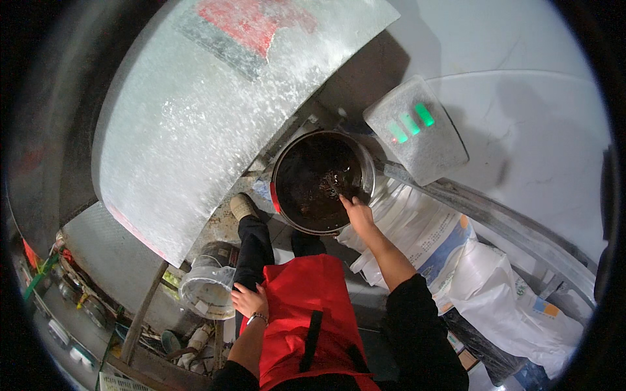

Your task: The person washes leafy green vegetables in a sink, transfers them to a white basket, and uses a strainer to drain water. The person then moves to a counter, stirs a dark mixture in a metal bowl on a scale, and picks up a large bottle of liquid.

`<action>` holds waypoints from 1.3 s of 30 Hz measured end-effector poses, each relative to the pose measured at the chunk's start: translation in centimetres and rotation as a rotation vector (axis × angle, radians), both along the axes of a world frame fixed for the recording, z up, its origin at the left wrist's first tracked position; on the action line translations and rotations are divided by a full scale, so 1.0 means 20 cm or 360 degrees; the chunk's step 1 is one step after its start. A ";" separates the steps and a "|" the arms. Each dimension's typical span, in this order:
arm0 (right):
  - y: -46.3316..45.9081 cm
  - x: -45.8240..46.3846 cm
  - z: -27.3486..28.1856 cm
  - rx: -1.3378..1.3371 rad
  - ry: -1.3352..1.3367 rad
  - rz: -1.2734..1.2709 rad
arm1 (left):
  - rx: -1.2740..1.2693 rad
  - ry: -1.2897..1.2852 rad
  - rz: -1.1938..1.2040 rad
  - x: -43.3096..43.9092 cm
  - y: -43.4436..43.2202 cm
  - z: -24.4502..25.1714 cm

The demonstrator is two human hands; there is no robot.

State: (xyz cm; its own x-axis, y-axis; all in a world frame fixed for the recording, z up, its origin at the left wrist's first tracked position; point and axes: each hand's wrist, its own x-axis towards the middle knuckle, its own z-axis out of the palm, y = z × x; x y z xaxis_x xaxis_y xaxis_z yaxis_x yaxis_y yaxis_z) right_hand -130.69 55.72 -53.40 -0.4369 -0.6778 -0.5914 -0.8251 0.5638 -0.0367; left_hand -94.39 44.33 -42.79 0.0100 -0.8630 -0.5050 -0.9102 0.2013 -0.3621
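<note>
A large round metal pot (370, 171) stands before me, with dark liquid (305, 168) in it. My right hand (359, 215) reaches over the pot's near right rim, its fingertips close to the liquid. Just beyond the fingertips shows a light, ragged clump (332, 182); I cannot tell what it is or whether the fingers grip it. A red band (275, 197) marks the pot's left rim. My left hand (250, 299) rests on my left leg beside the red apron (308, 298), fingers spread and holding nothing.
A table top (195, 132) dusted with white powder juts in at upper left. Right of the pot are a box-like device (418, 132) with green lights, a metal rail (469, 207) and white printed sacks (489, 278). Plastic buckets (208, 293) stand by my left leg.
</note>
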 end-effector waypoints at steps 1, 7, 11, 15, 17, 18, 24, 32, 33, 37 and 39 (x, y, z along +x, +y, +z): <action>-0.02 0.00 -0.03 0.0089 0.0014 0.0056 | 0.0004 0.0002 0.0007 0.00 0.00 0.00; -0.11 0.08 -0.11 0.0263 0.0118 0.0189 | 0.0027 0.0017 0.0008 0.01 0.01 0.00; -0.01 0.08 -0.06 -0.0014 0.0411 0.0237 | 0.0018 0.0027 0.0000 0.01 0.01 0.00; 0.12 0.06 0.06 -0.0185 0.0465 0.0163 | 0.0046 -0.0005 -0.0009 0.01 0.02 0.01; 0.15 0.07 0.16 -0.0365 0.0515 0.0059 | 0.0068 0.0005 0.0003 0.01 0.03 0.01; 0.15 0.08 0.23 -0.0432 0.0421 -0.0090 | 0.0136 0.0011 0.0057 0.02 0.03 0.01; 0.11 -0.01 0.73 -0.0668 0.0289 -0.0325 | 0.0624 0.0273 0.0198 0.13 -0.08 0.01; 0.06 -0.39 1.08 -0.0672 0.0784 -0.0178 | 0.0907 0.0548 -0.0004 0.35 -0.34 0.05; 0.06 -0.44 1.09 -0.0530 0.0827 -0.0141 | 0.0906 0.0544 -0.0011 0.36 -0.35 0.05; 0.09 -0.59 1.08 -0.0433 0.1096 0.0084 | 0.0852 0.0573 0.0003 0.42 -0.30 0.07; 0.12 -0.63 1.06 -0.0357 0.1051 0.0152 | 0.0939 0.0588 0.0012 0.44 -0.26 0.08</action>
State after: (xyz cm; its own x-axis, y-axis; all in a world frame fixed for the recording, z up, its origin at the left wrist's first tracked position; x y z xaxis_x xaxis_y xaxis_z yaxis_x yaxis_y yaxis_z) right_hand -143.31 58.08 -32.11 -0.5890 -0.8055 -0.0644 -0.7602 0.5253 0.3824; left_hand -85.50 39.18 -41.16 -0.2479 -0.4438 -0.8611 -0.9548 0.2623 0.1396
